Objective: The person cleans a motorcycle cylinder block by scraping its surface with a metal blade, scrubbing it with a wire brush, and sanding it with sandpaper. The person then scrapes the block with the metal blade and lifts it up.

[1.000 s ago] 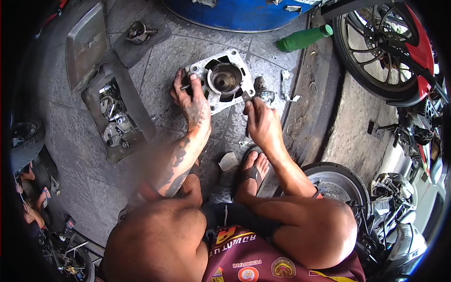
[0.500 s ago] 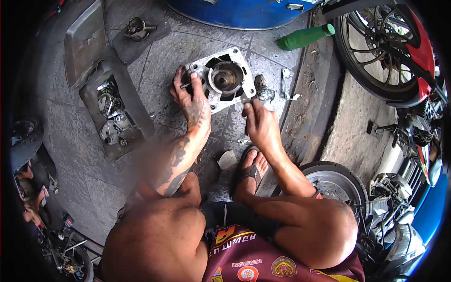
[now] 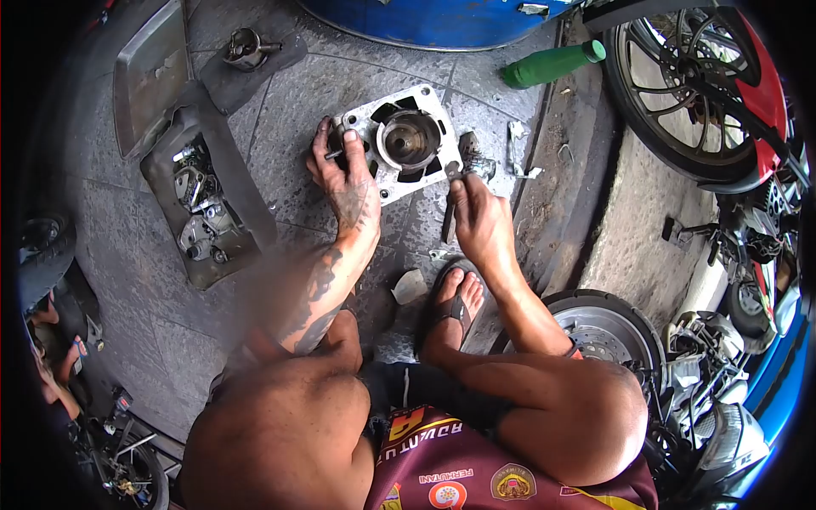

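Note:
A metal engine cylinder block (image 3: pixel 435 100) with a round bore and a square flat face rests on the paved ground, tilted a little. My left hand (image 3: pixel 347 174) grips its left edge, thumb on the top face and fingers wrapped down the side. By the lower right corner of the block, my right hand (image 3: pixel 484 219) is closed in a pinch. A small part of something flat and dull shows at its fingertips; the rest is hidden by the fingers. Just beyond the right hand, a dirty metal part (image 3: pixel 476 155) lies on the ground.
To the left lies a dark tray (image 3: pixel 246 202) of metal parts, with a piston (image 3: pixel 245 49) on a dark mat above it. A green bottle (image 3: pixel 548 66), a blue drum (image 3: pixel 425 30) and a motorcycle wheel (image 3: pixel 629 110) stand around. Another wheel (image 3: pixel 642 331) sits near my right knee.
My right hand has shifted slightly to the right along the block's lower right corner. The block and my left hand have stayed almost still.

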`<state>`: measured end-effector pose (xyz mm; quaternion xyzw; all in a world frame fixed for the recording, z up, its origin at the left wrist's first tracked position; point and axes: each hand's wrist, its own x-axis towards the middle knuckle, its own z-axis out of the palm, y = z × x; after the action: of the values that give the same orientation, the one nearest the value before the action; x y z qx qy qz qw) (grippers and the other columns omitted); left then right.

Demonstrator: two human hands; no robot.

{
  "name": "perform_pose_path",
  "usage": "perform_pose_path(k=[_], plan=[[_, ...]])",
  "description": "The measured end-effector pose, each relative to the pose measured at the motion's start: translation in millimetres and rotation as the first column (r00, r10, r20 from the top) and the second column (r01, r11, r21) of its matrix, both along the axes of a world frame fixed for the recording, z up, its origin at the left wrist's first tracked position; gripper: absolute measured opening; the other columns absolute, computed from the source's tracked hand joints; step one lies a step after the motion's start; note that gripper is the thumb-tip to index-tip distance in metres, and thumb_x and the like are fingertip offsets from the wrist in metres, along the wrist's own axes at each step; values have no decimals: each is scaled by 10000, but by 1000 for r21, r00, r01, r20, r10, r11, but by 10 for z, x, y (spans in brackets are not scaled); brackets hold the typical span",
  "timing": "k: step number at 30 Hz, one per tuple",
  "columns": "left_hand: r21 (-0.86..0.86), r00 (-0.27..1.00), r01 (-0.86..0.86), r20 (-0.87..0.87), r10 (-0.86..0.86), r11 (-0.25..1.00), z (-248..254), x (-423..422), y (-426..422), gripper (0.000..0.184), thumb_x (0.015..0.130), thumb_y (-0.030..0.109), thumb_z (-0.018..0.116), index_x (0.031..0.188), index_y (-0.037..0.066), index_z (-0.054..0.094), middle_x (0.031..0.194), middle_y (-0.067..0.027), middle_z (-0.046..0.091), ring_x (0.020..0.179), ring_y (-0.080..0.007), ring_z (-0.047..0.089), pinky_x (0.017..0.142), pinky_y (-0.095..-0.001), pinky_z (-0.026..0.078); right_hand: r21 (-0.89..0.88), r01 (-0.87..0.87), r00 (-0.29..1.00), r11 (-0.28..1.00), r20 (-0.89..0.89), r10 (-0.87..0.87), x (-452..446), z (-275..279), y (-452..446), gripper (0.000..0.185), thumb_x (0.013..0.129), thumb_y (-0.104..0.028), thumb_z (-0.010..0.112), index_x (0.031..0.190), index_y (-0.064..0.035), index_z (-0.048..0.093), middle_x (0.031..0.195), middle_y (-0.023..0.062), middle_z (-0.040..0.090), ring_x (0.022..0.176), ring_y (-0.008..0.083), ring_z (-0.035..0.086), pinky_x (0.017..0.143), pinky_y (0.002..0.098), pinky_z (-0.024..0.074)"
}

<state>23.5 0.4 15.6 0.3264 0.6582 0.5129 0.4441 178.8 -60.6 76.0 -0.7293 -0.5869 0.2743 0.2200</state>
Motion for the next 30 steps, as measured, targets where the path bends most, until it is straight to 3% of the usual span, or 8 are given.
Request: perform_pose_path(k=[7,12,15,20,23,26,27,30], plan=[[15,999,17,-30,-17,1000,-32,-9,2,551,997,381,553,1449,105,402,1349,-213,341,1314,-361,353,1096,-474,333,-18,45,996,999,-71,-46,-10,-17,-23,202,985,-184,558,872,-16,564,666,249,625,660,464,637,571,524,483],[17,999,16,-29,-15,1000,-37,-5,18,543,999,364,556,1447,98,405,1336,-211,350,1308,-352,358,1092,-470,336,28,-26,998,999,55,25,-14,-12,-48,206,988,-184,559,869,-15,563,649,247,611,640,458,628,547,504,478],[49,999,22,-45,-20,999,-55,-22,-1,533,1001,359,555,1446,106,409,1336,-208,353,1299,-346,371,1086,-472,340,-44,41,996,998,-75,-44,7,36,-17,214,992,-195,553,867,-22,564,662,258,610,662,467,628,560,525,472],[37,999,22,-37,-20,999,-34,-9,12,537,1000,362,556,1448,106,407,1339,-211,352,1300,-348,368,1085,-474,339,52,-28,999,998,-27,30,-35,-20,-54,237,998,-190,545,838,-14,549,654,234,626,642,451,635,542,501,479],[27,996,41,-74,-39,999,-84,-42,-12,547,998,380,552,1450,109,403,1346,-217,349,1307,-356,359,1087,-474,335,-34,53,992,998,-109,-57,8,-37,-19,239,992,-204,557,841,-19,550,661,247,617,654,461,632,570,519,479],[29,998,32,-55,-30,999,-71,-23,2,553,997,395,549,1449,113,403,1352,-219,347,1311,-362,355,1090,-480,329,-9,-45,998,999,-50,44,-58,-37,-70,240,1005,-184,530,839,-14,561,656,216,638,642,438,646,565,500,493],[31,998,34,-62,-32,999,-73,-26,5,553,996,397,550,1448,113,404,1355,-220,346,1313,-364,353,1092,-484,327,11,48,986,999,-162,-46,-45,-20,-34,240,1007,-189,530,850,-13,574,662,210,646,639,439,649,577,506,495],[34,999,34,-38,-33,999,-48,-36,-13,554,995,402,549,1446,114,406,1352,-220,349,1314,-368,352,1094,-491,322,-96,59,977,994,-199,-77,-90,25,-35,267,1021,-207,513,859,-8,585,647,208,642,607,421,655,562,484,501]])
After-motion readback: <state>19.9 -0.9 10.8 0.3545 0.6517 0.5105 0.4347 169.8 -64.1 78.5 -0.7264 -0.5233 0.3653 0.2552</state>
